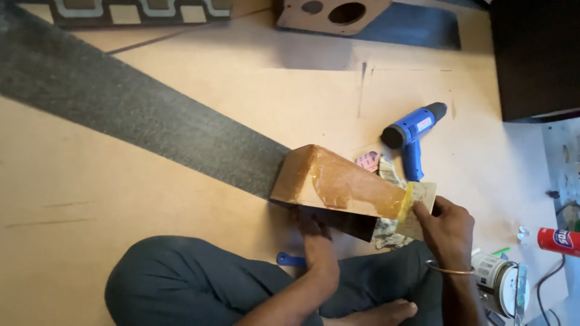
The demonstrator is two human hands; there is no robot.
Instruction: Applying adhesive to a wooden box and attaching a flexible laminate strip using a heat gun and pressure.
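Note:
A wedge-shaped wooden box [338, 181] lies on the board floor in front of my crossed legs, its top face glistening with wet yellow-brown glue. My left hand [314, 232] reaches under the box's near side and steadies it. My right hand [444, 223], with a bangle on the wrist, grips a small stiff card [420, 202] smeared with glue, its edge pressed against the box's right end. A long strip of dark grey carpet-like fabric [133, 115] runs from the upper left up to the box.
A blue heat gun [414, 130] lies just beyond the box. Crumpled paper [386, 232] sits under the box's right end. An open glue tin [498, 281] and a red tube [559, 240] are at the right, a blue tool handle [290, 261] by my knee, a cut-out panel [332, 13] at the top.

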